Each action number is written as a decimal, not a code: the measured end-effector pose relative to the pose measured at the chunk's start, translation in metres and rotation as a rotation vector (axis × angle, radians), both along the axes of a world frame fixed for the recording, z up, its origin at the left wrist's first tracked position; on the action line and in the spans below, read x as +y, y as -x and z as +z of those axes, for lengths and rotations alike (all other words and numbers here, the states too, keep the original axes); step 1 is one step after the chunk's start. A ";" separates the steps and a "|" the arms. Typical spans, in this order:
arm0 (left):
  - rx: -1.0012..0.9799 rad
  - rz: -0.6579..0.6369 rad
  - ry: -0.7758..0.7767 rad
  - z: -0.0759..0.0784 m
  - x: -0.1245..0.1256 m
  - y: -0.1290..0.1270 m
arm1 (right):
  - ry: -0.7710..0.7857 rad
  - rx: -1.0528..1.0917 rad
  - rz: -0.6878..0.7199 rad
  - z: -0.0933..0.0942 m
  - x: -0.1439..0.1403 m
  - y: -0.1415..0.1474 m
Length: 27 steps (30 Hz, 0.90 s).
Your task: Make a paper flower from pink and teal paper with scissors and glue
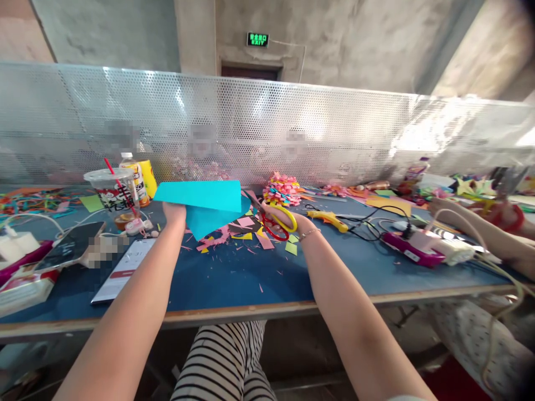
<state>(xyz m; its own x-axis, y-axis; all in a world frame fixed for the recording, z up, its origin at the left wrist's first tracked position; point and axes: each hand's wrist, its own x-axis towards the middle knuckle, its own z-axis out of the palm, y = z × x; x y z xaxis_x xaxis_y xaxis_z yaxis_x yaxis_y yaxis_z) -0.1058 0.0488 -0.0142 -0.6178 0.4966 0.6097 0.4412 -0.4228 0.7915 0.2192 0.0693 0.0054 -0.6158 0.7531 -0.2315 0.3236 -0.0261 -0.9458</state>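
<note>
The left hand's [174, 213] fingers are hidden behind the cyan paper [200, 203]; the scissor blades [251, 201] are partly covered by it.

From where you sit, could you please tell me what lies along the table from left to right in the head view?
Tissue pack → phone → cup → left hand holding cyan paper → right hand with scissors → glue gun → pink box

Bare concrete wall [355, 39] behind a perforated metal screen [292, 122].
</note>
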 end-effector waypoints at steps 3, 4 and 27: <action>-0.055 0.133 0.253 -0.002 0.000 0.001 | 0.112 -0.043 0.000 0.004 -0.004 -0.003; -0.046 0.166 0.305 -0.004 0.000 0.001 | 0.126 -0.053 0.001 0.005 -0.006 -0.003; 0.009 0.278 0.115 -0.003 -0.009 -0.012 | -0.060 -0.023 -0.102 0.000 -0.003 0.002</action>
<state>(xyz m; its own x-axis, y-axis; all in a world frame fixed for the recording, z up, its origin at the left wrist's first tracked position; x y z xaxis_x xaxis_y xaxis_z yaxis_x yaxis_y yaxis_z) -0.0936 0.0399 -0.0174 -0.7345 0.3757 0.5651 0.5345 -0.1926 0.8229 0.2171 0.0668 0.0049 -0.5301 0.8247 -0.1973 0.3435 -0.0039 -0.9391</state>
